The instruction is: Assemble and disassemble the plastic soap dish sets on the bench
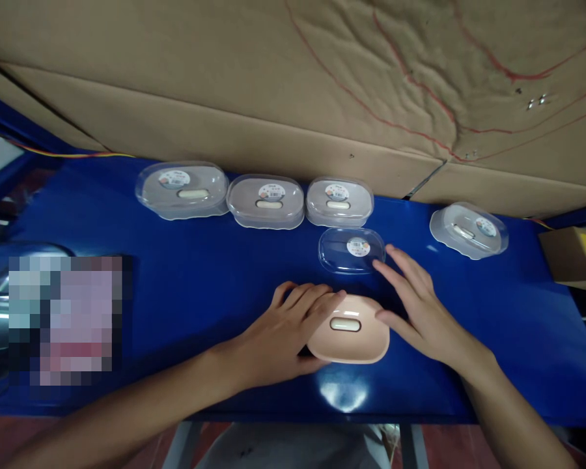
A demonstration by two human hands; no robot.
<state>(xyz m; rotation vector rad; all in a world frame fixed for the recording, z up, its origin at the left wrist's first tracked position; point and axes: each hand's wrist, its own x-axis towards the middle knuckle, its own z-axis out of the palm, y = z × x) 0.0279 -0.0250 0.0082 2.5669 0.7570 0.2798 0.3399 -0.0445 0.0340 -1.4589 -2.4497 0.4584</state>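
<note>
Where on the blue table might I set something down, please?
Bare patches: left of the left hand; right of the right hand, in front of the rightmost clear-lidded oval container. Crowded: around the peach oval dish and clear oval plastic lid.

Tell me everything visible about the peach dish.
The peach dish is a rounded oval, smooth and slightly glossy, plastic by its look. A cream, capsule-shaped piece with a dark outline sits near its middle. It is toward the near edge of the blue table, nearer than the clear lid. The left hand holds its left side; the right hand's thumb tip appears to touch its right edge. Its underside is hidden.
</note>
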